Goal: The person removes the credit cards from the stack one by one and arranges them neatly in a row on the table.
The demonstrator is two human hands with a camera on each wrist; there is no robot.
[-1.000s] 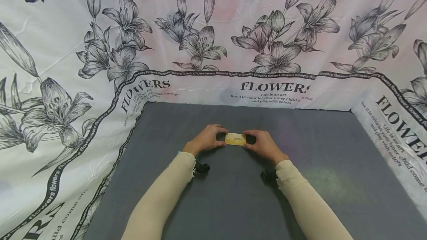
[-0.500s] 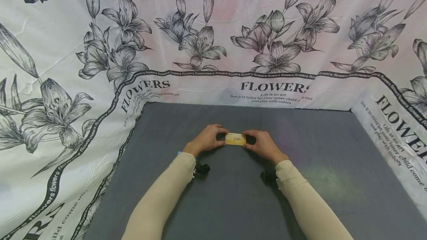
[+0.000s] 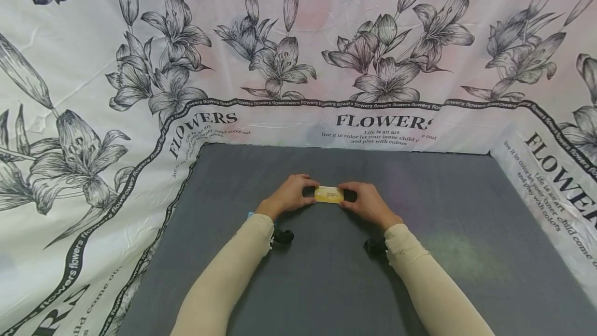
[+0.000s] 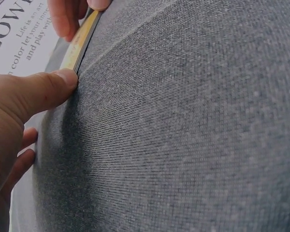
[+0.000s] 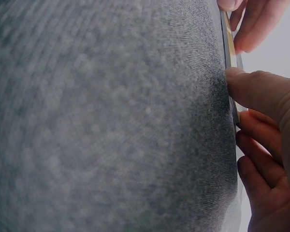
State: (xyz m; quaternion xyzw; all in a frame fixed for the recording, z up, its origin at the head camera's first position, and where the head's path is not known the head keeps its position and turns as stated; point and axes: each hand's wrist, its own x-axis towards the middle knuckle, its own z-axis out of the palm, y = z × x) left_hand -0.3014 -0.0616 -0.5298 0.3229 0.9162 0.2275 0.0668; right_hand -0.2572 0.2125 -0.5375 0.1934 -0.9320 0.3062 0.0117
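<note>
Your yellow card looks smooth and faintly glossy, the grey cloth matt and finely ribbed, your sleeves matt fabric, the backdrop softly shiny.

This is looking like a small screened-off recording booth; the views are not revealing what kind of building is surrounding it. A creased white lily-print curtain is rising behind and along both sides of a tabletop, which is wearing a dark grey, finely ribbed cloth cover. Black lettering on the curtain is reading "FLOWERS" and "Life is an art". Black wrist cameras are sitting beside the beige sleeve cuffs, pointing to filming.
</note>
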